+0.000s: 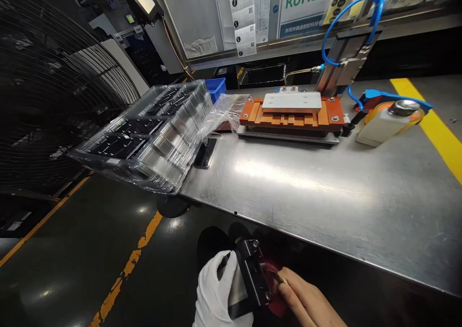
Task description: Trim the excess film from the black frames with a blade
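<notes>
Head view, and the black part (254,274) is up in hand, near and centre, off the near edge of the metal surface (288,182)! Gloved left hand (216,288) has it from the left, fingers clamped around the body by its grey panel; over on the right, the bare right hand (306,293) pinches a small tool (277,278) close against the part's right side, though whether the tip touches, I can't tell. Looks like rigid moulded plastic, I'd say: light, stiff, no give, but those glossy faces could well slide in a cotton-like glove and may scratch easily. Best hold, in my judgement? Broad left body, firm and square, fingers well clear of the tool side on the right.
</notes>
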Available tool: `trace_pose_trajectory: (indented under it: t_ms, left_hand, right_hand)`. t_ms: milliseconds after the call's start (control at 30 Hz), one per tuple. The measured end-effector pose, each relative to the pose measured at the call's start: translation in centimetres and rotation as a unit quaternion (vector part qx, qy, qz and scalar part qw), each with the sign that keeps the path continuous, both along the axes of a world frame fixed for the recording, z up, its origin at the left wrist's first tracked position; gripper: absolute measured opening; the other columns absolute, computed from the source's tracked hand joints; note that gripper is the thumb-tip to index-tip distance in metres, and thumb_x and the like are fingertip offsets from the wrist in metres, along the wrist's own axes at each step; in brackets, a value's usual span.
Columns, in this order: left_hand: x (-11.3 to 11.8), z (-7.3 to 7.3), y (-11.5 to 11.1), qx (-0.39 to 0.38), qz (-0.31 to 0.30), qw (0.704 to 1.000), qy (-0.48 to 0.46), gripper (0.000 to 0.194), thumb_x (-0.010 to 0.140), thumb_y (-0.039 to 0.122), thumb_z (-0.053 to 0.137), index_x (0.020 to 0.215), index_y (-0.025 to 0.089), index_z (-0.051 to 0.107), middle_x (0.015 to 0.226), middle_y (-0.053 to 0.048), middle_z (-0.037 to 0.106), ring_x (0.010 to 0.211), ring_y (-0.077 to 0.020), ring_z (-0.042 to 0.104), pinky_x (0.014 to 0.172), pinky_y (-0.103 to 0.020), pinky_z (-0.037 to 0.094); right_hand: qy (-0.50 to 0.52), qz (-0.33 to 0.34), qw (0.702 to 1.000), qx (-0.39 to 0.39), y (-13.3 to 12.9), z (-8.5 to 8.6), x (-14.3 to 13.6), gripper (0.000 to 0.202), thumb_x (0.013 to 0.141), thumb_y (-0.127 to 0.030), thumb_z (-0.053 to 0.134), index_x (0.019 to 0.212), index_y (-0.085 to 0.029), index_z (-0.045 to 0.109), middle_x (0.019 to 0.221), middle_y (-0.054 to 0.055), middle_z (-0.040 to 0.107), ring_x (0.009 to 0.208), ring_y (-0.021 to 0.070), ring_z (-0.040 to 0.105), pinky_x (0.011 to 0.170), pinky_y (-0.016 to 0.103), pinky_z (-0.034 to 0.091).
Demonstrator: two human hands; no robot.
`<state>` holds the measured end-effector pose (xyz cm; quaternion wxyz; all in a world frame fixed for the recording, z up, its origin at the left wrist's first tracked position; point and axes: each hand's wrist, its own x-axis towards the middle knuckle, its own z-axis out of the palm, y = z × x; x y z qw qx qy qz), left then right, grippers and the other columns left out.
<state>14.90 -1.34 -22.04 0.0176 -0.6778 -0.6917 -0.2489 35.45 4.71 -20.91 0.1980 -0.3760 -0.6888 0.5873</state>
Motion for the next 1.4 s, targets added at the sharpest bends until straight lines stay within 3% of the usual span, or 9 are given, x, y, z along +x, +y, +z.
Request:
trace_pose_trajectory:
  t_ms: [133, 267, 333, 433, 533, 667, 800, 1167, 1400]
  left_hand:
    - [0.2, -1.0, 0.0, 0.002, 0.02, 1.0, 0.016, 0.069, 0.072, 0.021, 0.058, 0.138, 0.029, 0.041, 0.125, -0.012, 0.051, 0.107, -0.0283, 0.059, 0.087, -0.045, 0.056]
    - [-0.5, -2.1, 0.1, 0.005, 0.007, 1.0, 0.019, 0.075, 0.065, 0.021, 0.061, 0.138, 0.026, 0.042, 0.125, -0.014, 0.052, 0.107, -0.0304, 0.06, 0.085, -0.046, 0.057]
    - [-1.3, -2.0, 0.4, 0.013, -0.029, 0.999, 0.037, 0.079, 0.063, 0.02, 0.06, 0.139, 0.025, 0.041, 0.123, -0.014, 0.053, 0.103, -0.0298, 0.061, 0.082, -0.045, 0.058]
    - [-2.8, -0.9, 1.1, -0.015, -0.062, 0.996, 0.063, 0.08, 0.063, 0.02, 0.064, 0.139, 0.024, 0.042, 0.121, -0.013, 0.056, 0.101, -0.0296, 0.062, 0.082, -0.046, 0.057]
    - [-4.1, 0.6, 1.8, -0.091, -0.061, 0.991, 0.083, 0.078, 0.064, 0.015, 0.064, 0.138, 0.026, 0.045, 0.12, -0.011, 0.058, 0.101, -0.0286, 0.061, 0.085, -0.046, 0.055]
    - [-5.0, 1.4, 2.1, -0.138, -0.085, 0.974, 0.158, 0.076, 0.069, 0.012, 0.063, 0.141, 0.029, 0.043, 0.122, -0.011, 0.059, 0.102, -0.0295, 0.06, 0.084, -0.048, 0.053]
    - [-5.2, 1.3, 2.0, -0.171, -0.091, 0.959, 0.209, 0.08, 0.068, 0.003, 0.058, 0.141, 0.031, 0.042, 0.122, -0.01, 0.059, 0.102, -0.0284, 0.059, 0.083, -0.047, 0.051]
    - [-4.6, 2.0, 2.0, -0.229, -0.092, 0.938, 0.244, 0.081, 0.071, -0.001, 0.051, 0.144, 0.032, 0.037, 0.127, -0.01, 0.056, 0.104, -0.0279, 0.058, 0.086, -0.047, 0.048]
    - [-3.7, 2.2, 2.3, -0.238, -0.091, 0.932, 0.257, 0.081, 0.068, -0.006, 0.044, 0.141, 0.031, 0.041, 0.12, -0.01, 0.059, 0.098, -0.0277, 0.059, 0.081, -0.046, 0.049]
  right_hand:
    - [0.01, -0.023, 0.999, 0.045, 0.3, -0.4, -0.5, 0.05, 0.093, -0.07, 0.036, 0.089, -0.025, 0.057, 0.082, 0.0, 0.059, 0.07, 0.0152, 0.057, 0.063, 0.023, 0.046]
    - [-0.018, -0.047, 0.975, 0.217, 0.4, -1.0, -0.6, 0.048, 0.096, -0.056, 0.048, 0.062, -0.021, 0.05, 0.058, -0.003, 0.053, 0.053, 0.0109, 0.05, 0.051, 0.023, 0.035]
    - [-0.028, -0.042, 0.969, 0.241, 0.3, -1.3, -0.5, 0.048, 0.094, -0.053, 0.054, 0.059, -0.021, 0.048, 0.054, -0.004, 0.051, 0.05, 0.0105, 0.048, 0.05, 0.024, 0.033]
    - [-0.037, -0.055, 0.994, 0.084, 0.1, -0.9, -0.3, 0.041, 0.098, -0.055, 0.042, 0.075, -0.024, 0.056, 0.07, -0.001, 0.06, 0.062, 0.0133, 0.056, 0.059, 0.023, 0.042]
    - [-0.034, -0.058, 0.993, -0.097, 0.0, -0.5, -0.6, 0.041, 0.101, -0.054, 0.03, 0.094, -0.026, 0.059, 0.092, 0.001, 0.067, 0.086, 0.0162, 0.064, 0.081, 0.024, 0.047]
    - [-0.043, 0.008, 0.974, -0.222, -0.3, -1.2, -1.8, 0.053, 0.097, -0.064, 0.031, 0.088, -0.022, 0.063, 0.069, 0.0, 0.067, 0.057, 0.0139, 0.062, 0.063, 0.025, 0.05]
    - [-0.066, 0.008, 0.967, -0.248, -0.6, -2.3, -2.9, 0.059, 0.094, -0.067, 0.033, 0.103, -0.018, 0.064, 0.056, -0.001, 0.065, 0.041, 0.0113, 0.054, 0.044, 0.022, 0.041]
    - [-0.064, -0.02, 0.97, -0.234, -0.9, -3.8, -3.4, 0.056, 0.097, -0.063, 0.032, 0.102, -0.017, 0.063, 0.051, -0.004, 0.064, 0.035, 0.0093, 0.054, 0.041, 0.019, 0.039]
    - [0.018, -0.063, 0.91, -0.41, -1.9, -4.2, -5.0, 0.068, 0.082, -0.078, 0.045, 0.099, -0.014, 0.062, 0.043, -0.002, 0.06, 0.034, 0.01, 0.052, 0.036, 0.016, 0.034]
